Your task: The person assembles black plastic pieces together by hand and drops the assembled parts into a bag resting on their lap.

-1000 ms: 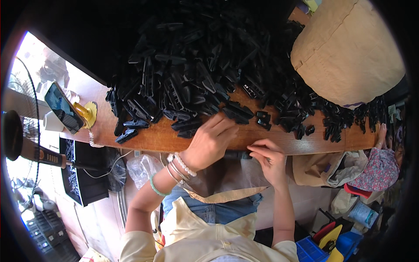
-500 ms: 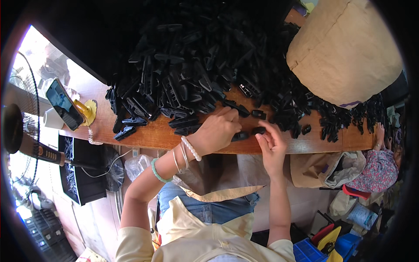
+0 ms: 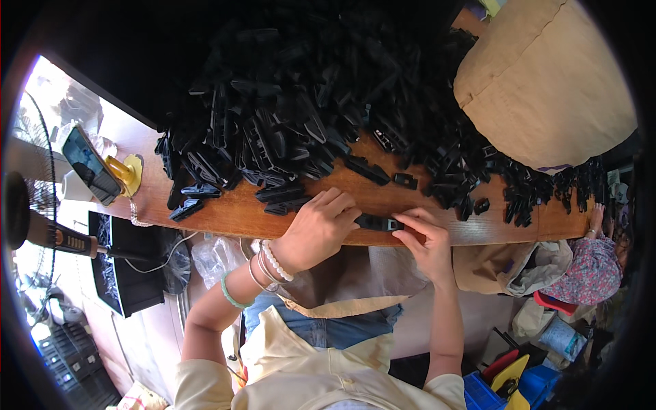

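Just over the table's front edge, my left hand pinches one end of a long black plastic part. My right hand has thumb and forefinger closed on a small black plastic piece at the long part's right end. These two pieces touch, but whether they are joined I cannot tell. Behind the hands, a loose long black part and a small black block lie on the wood. A big heap of black plastic parts covers the table beyond.
A large tan sack stands at the far right. Smaller black pieces spread along the right side of the wooden table. At left are a phone on a yellow stand and a fan. Another person's arm reaches in at right.
My hands have come down toward the table edge. The small piece in my right fingers now meets the long part in my left, and the long part shows more fully.
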